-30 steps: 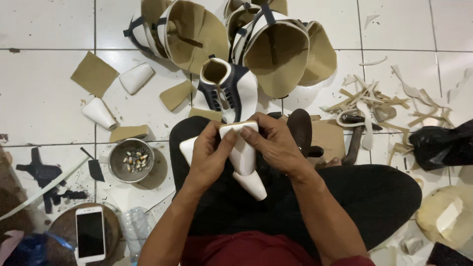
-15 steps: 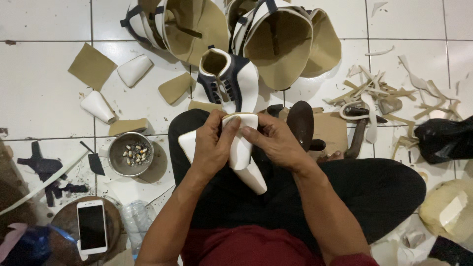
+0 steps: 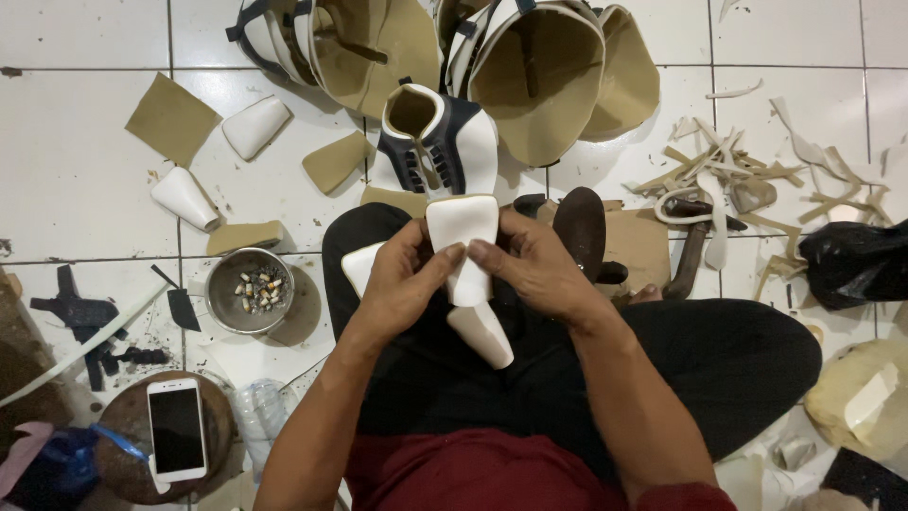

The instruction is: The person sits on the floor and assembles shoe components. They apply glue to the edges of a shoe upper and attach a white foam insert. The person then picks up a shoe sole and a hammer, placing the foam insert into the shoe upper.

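One head-worn camera looks almost straight down; it sits close above the lap and both forearms. The tiled floor (image 3: 76, 170) fills the surround; no second view.

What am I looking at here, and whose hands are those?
This picture comes from a camera worn on a person's head, looking down, so you see what they see. The person sits on a white tiled floor with legs crossed. The left hand and right hand are their own bare hands. Together they pinch a white shaped piece, with more white pieces just under it.

In front sits a white and navy shoe upper, with more unfinished uppers beyond. Tan scraps and thin trimmed strips lie scattered around. To the left is a small metal bowl, and a phone rests on a round wooden thing.
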